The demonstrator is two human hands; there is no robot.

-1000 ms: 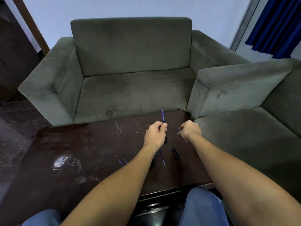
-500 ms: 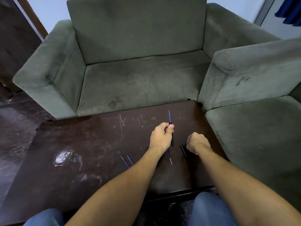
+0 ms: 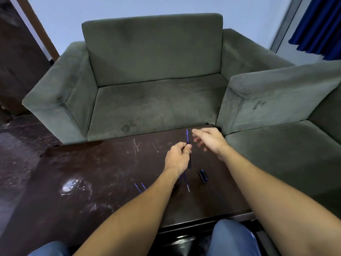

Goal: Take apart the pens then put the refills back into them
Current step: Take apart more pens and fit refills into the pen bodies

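My left hand (image 3: 177, 157) grips a black pen barrel (image 3: 189, 160) upright above the dark table (image 3: 92, 172). A thin blue refill (image 3: 187, 135) sticks up out of the barrel's top. My right hand (image 3: 209, 140) hovers just right of the refill with its fingers spread, blurred, holding nothing. On the table lie black pen caps (image 3: 202, 176), a loose refill (image 3: 186, 182) partly under my left wrist, and two short blue refill ends (image 3: 139, 187) that show beside my left forearm.
A grey-green armchair (image 3: 153, 100) stands right behind the table. A second grey-green sofa (image 3: 280, 145) adjoins the table's right side. A shiny smear (image 3: 71, 185) marks the table's left part. My knees in jeans (image 3: 232, 237) are at the near edge.
My right hand was a fist low beside the caps; it has risen and opened next to the refill's top. The left hand still holds the barrel with the refill.
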